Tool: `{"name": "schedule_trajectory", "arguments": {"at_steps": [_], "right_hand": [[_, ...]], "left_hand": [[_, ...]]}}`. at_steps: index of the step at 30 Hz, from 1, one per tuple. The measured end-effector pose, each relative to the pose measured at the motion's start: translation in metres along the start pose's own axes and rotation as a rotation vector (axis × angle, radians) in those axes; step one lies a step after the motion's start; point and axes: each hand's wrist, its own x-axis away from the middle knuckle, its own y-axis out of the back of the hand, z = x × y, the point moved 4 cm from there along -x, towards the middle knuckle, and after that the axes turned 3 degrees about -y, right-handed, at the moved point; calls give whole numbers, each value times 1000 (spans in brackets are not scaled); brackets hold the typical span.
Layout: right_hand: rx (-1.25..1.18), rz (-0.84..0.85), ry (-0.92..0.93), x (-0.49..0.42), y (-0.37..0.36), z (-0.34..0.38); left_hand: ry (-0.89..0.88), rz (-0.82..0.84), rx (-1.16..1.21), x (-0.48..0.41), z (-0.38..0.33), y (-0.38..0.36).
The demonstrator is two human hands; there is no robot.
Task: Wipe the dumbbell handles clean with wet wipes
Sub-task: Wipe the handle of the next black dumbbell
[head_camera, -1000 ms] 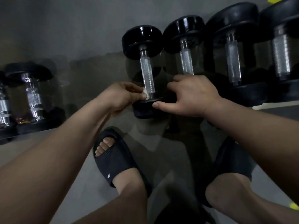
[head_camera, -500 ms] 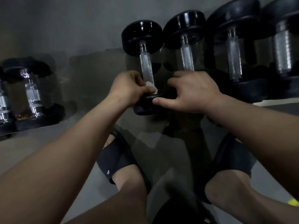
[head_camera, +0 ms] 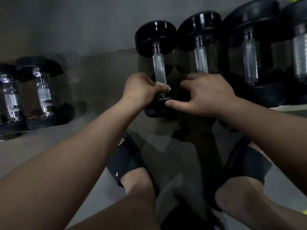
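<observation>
A black dumbbell with a silver knurled handle (head_camera: 159, 67) lies on the floor, its far head (head_camera: 155, 38) toward the wall. My left hand (head_camera: 141, 87) is wrapped around the near end of that handle, pressing a white wet wipe (head_camera: 162, 84) against it. My right hand (head_camera: 206, 95) rests on the dumbbell's near head (head_camera: 157, 107), thumb along its rim, fingers curled over the top. Most of the wipe is hidden under my fingers.
Three more black dumbbells (head_camera: 201, 58) lie in a row to the right, the right ones larger (head_camera: 250, 62). Two smaller dumbbells (head_camera: 44, 93) sit at the left. My feet in black slides (head_camera: 127, 163) stand on the grey floor below my arms.
My left hand has slid around the near end of the handle with the wipe, covering more of it. The right hand has stayed on the near head.
</observation>
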Motion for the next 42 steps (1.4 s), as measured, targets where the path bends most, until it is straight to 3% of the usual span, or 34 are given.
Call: {"name": "schedule_trajectory", "arguments": {"at_steps": [11, 17, 22, 25, 31, 36, 38, 42], "right_hand": [[9, -1, -10, 0, 0, 1], [8, -5, -21, 0, 0, 1], [12, -10, -4, 0, 1, 0], [0, -11, -3, 0, 1, 0], [-16, -25, -1, 1, -1, -1], [-26, -31, 0, 1, 0, -2], [-22, -28, -1, 0, 0, -1], [-6, -13, -12, 0, 1, 0]], "left_hand": [[81, -159, 414, -16, -1, -9], [8, -338, 461, -41, -18, 0], [-27, -175, 255, -29, -3, -16], [-26, -166, 201, -25, 0, -18], [1, -313, 398, -41, -22, -11], [28, -333, 489, -49, -29, 1], [56, -283, 538, -53, -23, 6], [115, -14, 591, -38, -6, -1]]}}
